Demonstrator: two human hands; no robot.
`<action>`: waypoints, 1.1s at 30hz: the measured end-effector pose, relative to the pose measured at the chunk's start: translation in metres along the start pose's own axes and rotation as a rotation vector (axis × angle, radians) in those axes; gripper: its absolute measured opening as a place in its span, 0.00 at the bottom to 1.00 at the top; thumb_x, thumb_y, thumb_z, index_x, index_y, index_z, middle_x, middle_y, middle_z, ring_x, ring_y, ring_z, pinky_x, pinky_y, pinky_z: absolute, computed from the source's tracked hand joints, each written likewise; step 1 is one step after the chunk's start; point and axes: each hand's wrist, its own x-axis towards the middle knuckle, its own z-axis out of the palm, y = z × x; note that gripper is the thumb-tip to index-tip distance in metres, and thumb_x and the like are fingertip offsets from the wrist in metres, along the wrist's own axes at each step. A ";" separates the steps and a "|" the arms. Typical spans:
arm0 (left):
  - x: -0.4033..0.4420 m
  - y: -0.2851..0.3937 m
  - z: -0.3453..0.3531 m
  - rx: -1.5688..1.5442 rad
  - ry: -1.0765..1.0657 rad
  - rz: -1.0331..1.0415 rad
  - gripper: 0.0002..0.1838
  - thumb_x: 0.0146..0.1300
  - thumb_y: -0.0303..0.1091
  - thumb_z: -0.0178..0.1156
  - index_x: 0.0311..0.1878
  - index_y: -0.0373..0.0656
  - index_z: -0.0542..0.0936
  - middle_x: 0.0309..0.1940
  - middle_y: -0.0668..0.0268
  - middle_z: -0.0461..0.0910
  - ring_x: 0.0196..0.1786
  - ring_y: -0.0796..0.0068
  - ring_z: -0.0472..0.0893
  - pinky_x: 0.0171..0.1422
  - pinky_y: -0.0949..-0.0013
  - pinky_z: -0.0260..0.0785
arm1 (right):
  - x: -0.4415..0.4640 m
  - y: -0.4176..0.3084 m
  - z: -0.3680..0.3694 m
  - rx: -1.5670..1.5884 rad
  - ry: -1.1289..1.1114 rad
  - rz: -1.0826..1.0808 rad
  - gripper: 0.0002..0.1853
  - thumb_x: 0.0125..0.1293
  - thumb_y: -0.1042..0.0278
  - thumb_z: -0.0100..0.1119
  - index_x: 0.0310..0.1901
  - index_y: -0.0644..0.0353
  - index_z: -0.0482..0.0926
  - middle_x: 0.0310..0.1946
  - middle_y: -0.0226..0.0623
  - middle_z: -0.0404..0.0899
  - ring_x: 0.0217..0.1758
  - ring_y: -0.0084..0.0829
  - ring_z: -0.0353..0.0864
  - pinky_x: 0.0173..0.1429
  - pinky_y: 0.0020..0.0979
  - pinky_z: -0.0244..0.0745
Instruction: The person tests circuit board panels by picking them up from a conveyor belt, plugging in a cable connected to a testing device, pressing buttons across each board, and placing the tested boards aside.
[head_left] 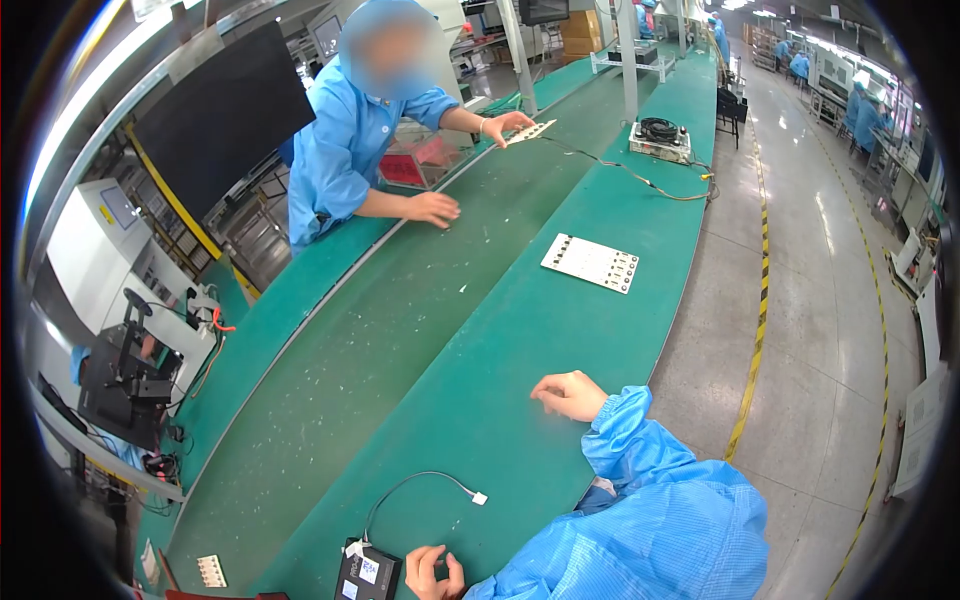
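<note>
My right hand (pixel 570 395) is over the green bench surface (pixel 500 370), its fingers curled in and nothing visible in them. Low in the view, my left hand (pixel 433 573) rests with curled fingers just right of a black box (pixel 368 575) with white labels. No object shows in that hand. From the box a thin dark cable (pixel 410 478) arcs to a white connector (pixel 480 498), which lies between my hands. Farther up the bench lies a white panel (pixel 590 262) with rows of small dark parts, apart from my right hand.
Across the belt (pixel 390 310), a co-worker in blue (pixel 340 150) holds a small pale panel (pixel 530 132) in one hand; the other hand (pixel 432 208) hovers over the belt. A device with coiled black cable (pixel 660 140) stands farther along. Another small panel (pixel 211 571) lies lower left.
</note>
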 end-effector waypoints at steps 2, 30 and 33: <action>-0.001 -0.006 0.004 -0.012 0.012 0.005 0.15 0.51 0.25 0.67 0.44 0.40 0.80 0.39 0.53 0.80 0.41 0.52 0.80 0.44 0.60 0.75 | 0.000 0.000 0.000 0.002 0.000 0.011 0.11 0.67 0.66 0.54 0.45 0.61 0.82 0.25 0.35 0.83 0.24 0.23 0.80 0.31 0.27 0.77; -0.001 0.005 0.006 0.054 0.042 -0.151 0.10 0.55 0.30 0.65 0.41 0.42 0.82 0.36 0.58 0.82 0.36 0.57 0.81 0.43 0.62 0.75 | 0.001 0.000 0.003 0.051 0.003 0.020 0.10 0.68 0.68 0.54 0.45 0.62 0.82 0.23 0.32 0.82 0.23 0.20 0.77 0.28 0.24 0.73; -0.002 0.002 0.006 0.069 0.044 -0.132 0.09 0.56 0.32 0.64 0.41 0.43 0.83 0.36 0.58 0.83 0.38 0.57 0.82 0.44 0.62 0.75 | 0.001 -0.004 0.003 0.024 0.003 0.045 0.10 0.69 0.68 0.53 0.45 0.62 0.82 0.23 0.33 0.82 0.23 0.20 0.77 0.28 0.25 0.73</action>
